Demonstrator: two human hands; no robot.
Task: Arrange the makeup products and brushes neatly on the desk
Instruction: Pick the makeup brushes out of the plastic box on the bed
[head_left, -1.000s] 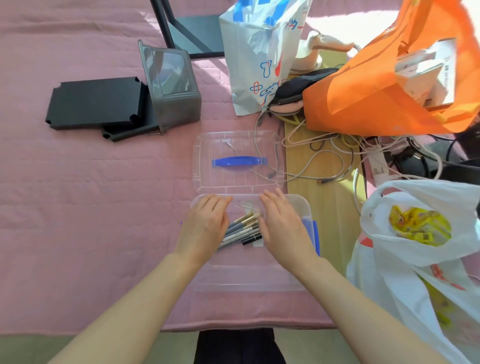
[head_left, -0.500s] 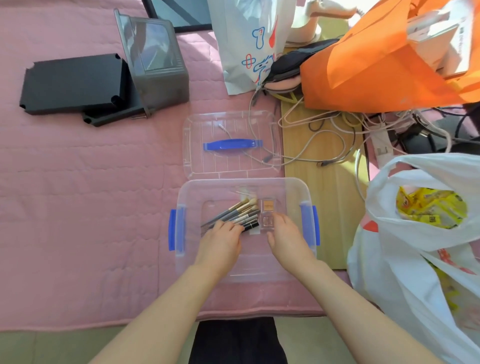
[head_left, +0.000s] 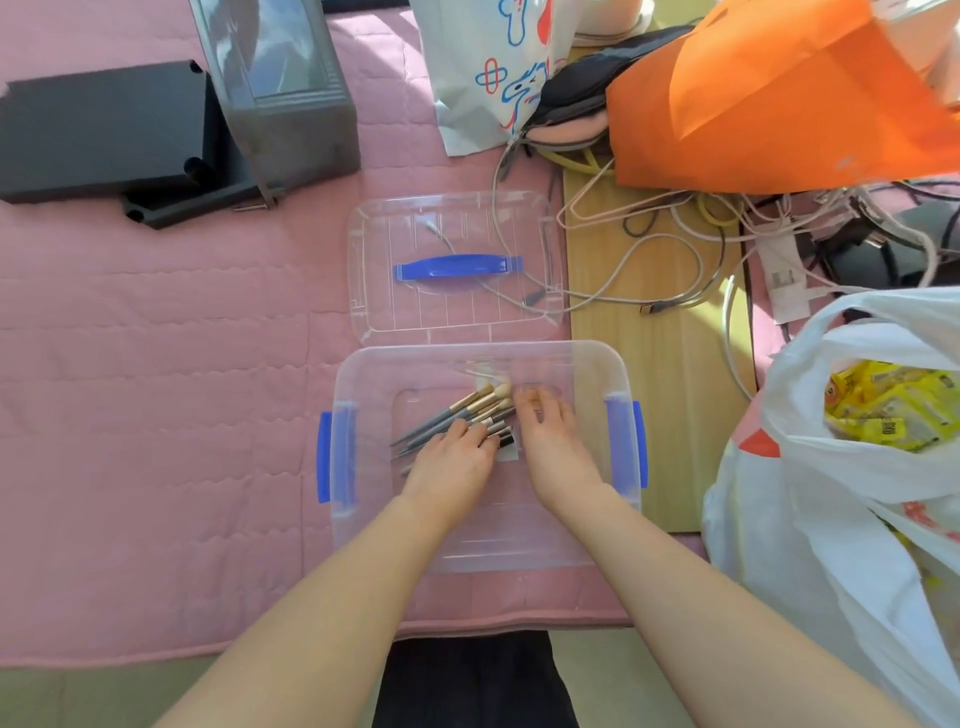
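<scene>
A clear plastic box (head_left: 363, 374) with blue side latches sits on the pink quilted cover in front of me. Inside it lies a bundle of makeup brushes (head_left: 467, 408) with grey handles and gold ferrules, tips pointing up and right. My left hand (head_left: 454, 465) lies over the lower ends of the brushes with its fingers curled round them. My right hand (head_left: 553, 441) is beside it in the box, fingers bent over a small clear makeup case (head_left: 508, 454) that is mostly hidden under it.
The box's clear lid (head_left: 374, 312) with a blue handle lies just beyond the box. Black trays (head_left: 98, 124) and a grey container (head_left: 291, 98) stand far left. Cables (head_left: 670, 244), an orange bag (head_left: 769, 104) and white plastic bags (head_left: 810, 467) crowd the right side.
My hands dropped from the box's far rim down into the box. The left hand now covers the brush handles, and the right hand has moved forward over the small case.
</scene>
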